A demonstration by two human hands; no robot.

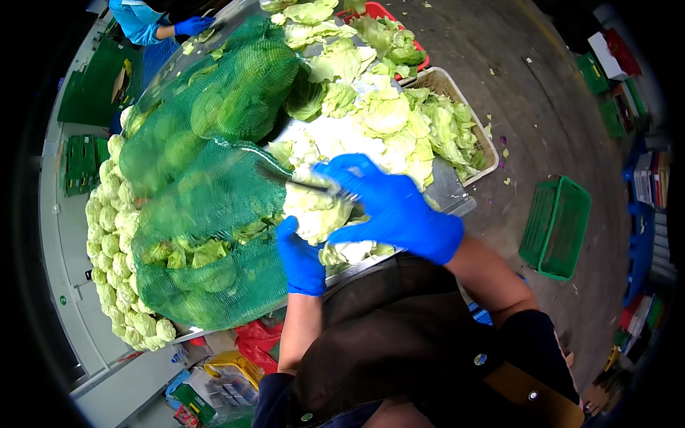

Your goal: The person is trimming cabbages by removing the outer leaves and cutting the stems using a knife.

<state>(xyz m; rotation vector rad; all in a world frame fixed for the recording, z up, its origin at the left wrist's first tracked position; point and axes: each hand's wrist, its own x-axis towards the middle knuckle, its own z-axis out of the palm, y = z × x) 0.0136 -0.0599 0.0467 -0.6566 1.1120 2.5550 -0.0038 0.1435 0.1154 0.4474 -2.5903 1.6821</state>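
Observation:
My left hand (302, 265), in a blue glove, cups a pale green cabbage head (316, 211) from its near side at the table's front edge. My right hand (393, 211), also gloved in blue, is over the cabbage's right side and blurred by motion. It grips what looks like a knife (316, 186), whose dark, thin blade points left across the top of the cabbage. Loose cabbage leaves (385, 115) are heaped beyond my hands. Green mesh sacks (230, 187) of cabbages lie to the left, one with its mouth open towards me.
Stripped cabbages (115, 241) are stacked along the table's left end. A beige basket (484, 144) and a red basket (423, 51) hold leaves at the right side. A green crate (556, 227) stands on the floor. Across the table is a co-worker's gloved hand (193, 25).

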